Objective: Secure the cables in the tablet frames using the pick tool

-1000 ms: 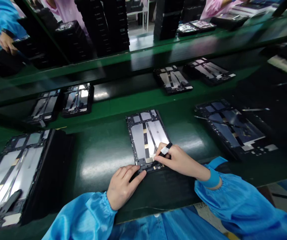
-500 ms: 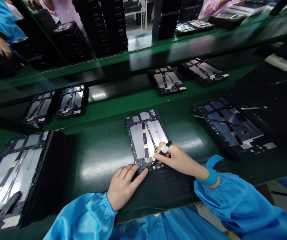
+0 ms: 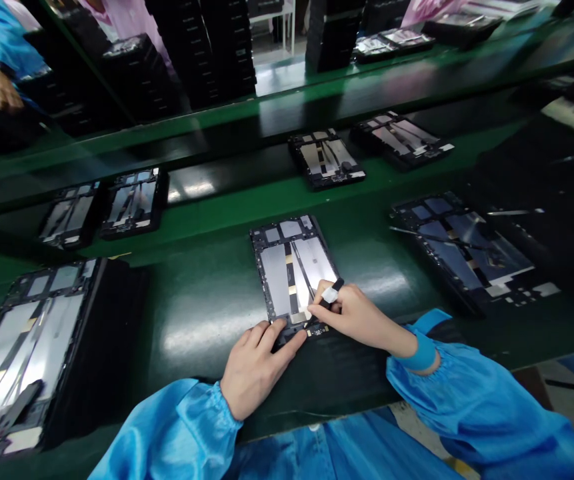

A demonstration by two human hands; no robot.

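Note:
An opened tablet housing [image 3: 275, 277] with silver plates and dark ribbon cables lies on the green bench before me. My left hand [image 3: 257, 370] rests along its near edge, fingers stretched out, with the fingertips on the lower strip. In my right hand [image 3: 354, 317] is a slim black pen-like tool [image 3: 335, 289] wrapped with white tape, gripped like a pencil. The tool's tip points down at the lower strip, close to my left fingertips and beside a small circuit board [image 3: 317, 330]. My fingers partly hide the tip, so its contact cannot be made out.
A stack of opened tablets [image 3: 41, 333] stands at left. At right lies another tablet housing [image 3: 444, 227] with a thin metal tool [image 3: 417, 235] across it. More tablets [image 3: 324, 157] line the shelf behind. A co-worker's hand [image 3: 1, 87] is at far upper left.
My left hand has slid right and up along the tablet's near edge, its fingers coming closer to the tool tip. My right hand has barely moved. The view has shifted slightly.

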